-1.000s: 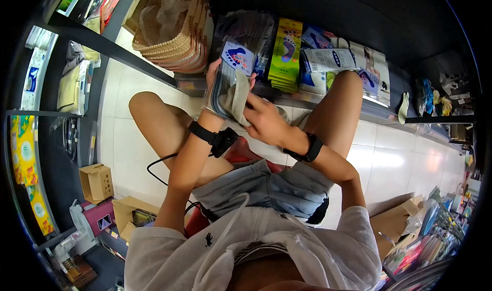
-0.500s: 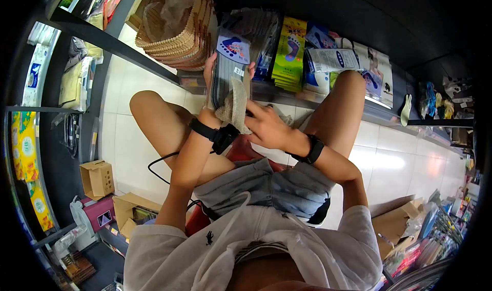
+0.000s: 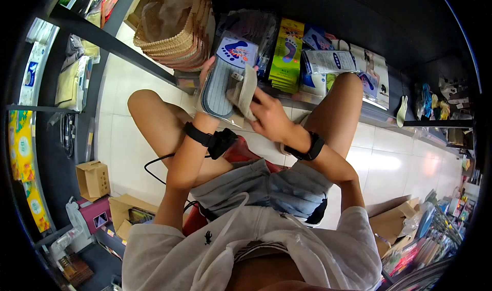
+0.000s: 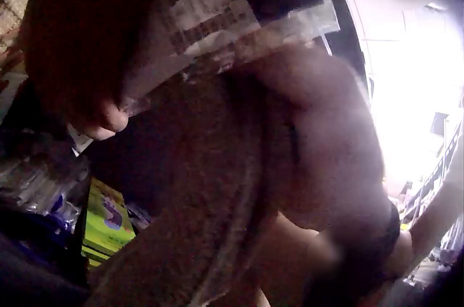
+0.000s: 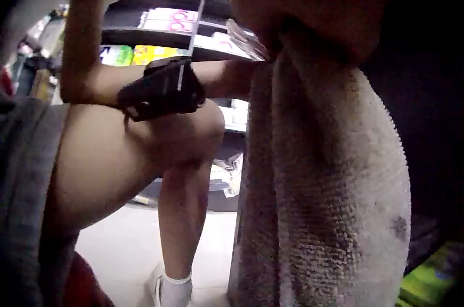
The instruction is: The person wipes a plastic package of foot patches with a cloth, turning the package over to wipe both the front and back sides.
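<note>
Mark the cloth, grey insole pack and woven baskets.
Cloth (image 5: 333,176): right wrist view, middle of hanging part.
Grey insole pack (image 3: 218,93): head view, striped middle.
Woven baskets (image 3: 179,56): head view, outer side of stack.

- By the left hand (image 3: 207,68), insoles (image 3: 220,92) are striped grey; their card (image 3: 237,51) is printed with a blue footprint.
- In the right hand (image 3: 272,118), beige-grey cloth (image 3: 247,93) is dark-spotted.
- Beyond both, packets (image 3: 286,55) are coloured yellow-green.

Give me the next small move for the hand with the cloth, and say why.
Probably sweep the greyish cloth across the face of the insole pack: the right hand holds the cloth at the pack's side, and the left hand supports the pack, leaving most of its front exposed.
</note>
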